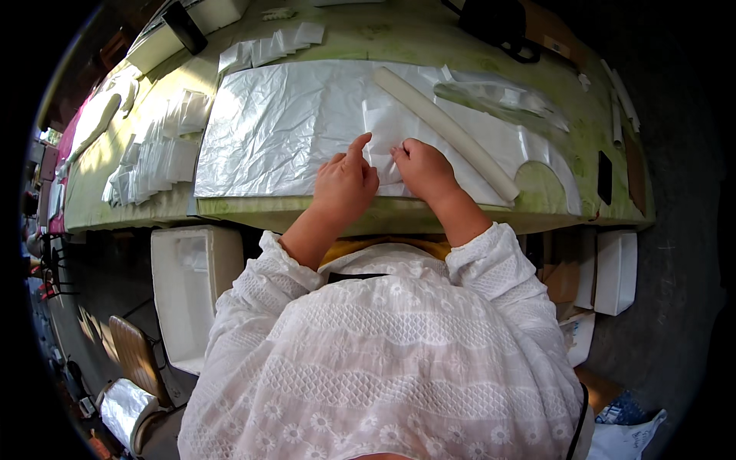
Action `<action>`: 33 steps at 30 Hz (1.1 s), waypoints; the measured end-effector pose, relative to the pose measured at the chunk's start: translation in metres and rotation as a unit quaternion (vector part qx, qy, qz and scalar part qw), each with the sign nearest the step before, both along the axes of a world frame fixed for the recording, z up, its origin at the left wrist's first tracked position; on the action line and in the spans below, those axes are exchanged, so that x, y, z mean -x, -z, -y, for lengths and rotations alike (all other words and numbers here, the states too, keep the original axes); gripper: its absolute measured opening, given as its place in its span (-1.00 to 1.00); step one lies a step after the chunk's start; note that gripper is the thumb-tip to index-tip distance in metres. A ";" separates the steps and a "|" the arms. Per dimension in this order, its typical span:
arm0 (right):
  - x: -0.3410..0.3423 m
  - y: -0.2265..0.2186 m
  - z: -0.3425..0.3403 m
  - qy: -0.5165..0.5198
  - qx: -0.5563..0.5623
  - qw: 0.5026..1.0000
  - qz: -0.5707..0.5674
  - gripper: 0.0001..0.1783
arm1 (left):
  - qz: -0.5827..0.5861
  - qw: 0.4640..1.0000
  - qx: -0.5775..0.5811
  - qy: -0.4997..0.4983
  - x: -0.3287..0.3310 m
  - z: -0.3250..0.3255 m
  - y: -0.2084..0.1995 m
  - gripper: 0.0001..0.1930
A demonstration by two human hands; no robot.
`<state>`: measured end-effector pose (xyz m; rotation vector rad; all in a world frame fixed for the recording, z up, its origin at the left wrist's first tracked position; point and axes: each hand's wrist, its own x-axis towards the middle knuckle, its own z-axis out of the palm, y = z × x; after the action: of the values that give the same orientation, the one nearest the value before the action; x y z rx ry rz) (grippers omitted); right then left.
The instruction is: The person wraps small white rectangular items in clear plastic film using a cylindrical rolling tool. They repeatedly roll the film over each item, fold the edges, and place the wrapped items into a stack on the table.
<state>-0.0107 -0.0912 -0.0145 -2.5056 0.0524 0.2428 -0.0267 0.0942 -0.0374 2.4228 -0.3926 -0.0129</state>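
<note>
A thin translucent plastic sheet (381, 123) lies in front of me, over a larger crinkled silvery-white plastic sheet (268, 126) spread on the table. My right hand (426, 170) is closed, thumb and fingers pinching at the thin sheet's right side; the fingertips partly hide what they grip. At the thin sheet's left edge is my left hand (345, 182), its index finger stretched out and the other fingers loosely bent, with nothing visibly held. A long off-white tube (445, 130) rests diagonally just beyond my right hand.
Rows of small folded clear packets (157, 157) lie at left, more packets (272, 46) at the far side. Clear plastic film (506, 100) and a dark phone-like slab (605, 176) are at right. A black bag (494, 23) stands far right. A white foam box (165, 299) sits below the table edge.
</note>
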 end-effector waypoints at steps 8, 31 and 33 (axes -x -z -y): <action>-0.001 0.015 0.003 0.030 -0.010 0.999 0.034 -0.59 | 0.104 0.973 -0.109 0.172 -0.011 0.014 0.007 0.05; 0.102 0.019 0.046 -0.178 -0.028 0.938 0.295 -0.40 | 0.104 0.961 -0.067 0.247 0.041 0.003 0.001 -0.31; 0.095 0.031 0.047 -0.165 -0.035 0.936 0.310 -0.44 | 0.116 0.971 -0.016 0.209 0.038 0.004 0.004 -0.42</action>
<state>-0.1059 -0.1378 -0.0457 -2.3949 -0.6223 -0.4144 -0.0645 0.0903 -0.0416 2.3358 -1.0103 0.0806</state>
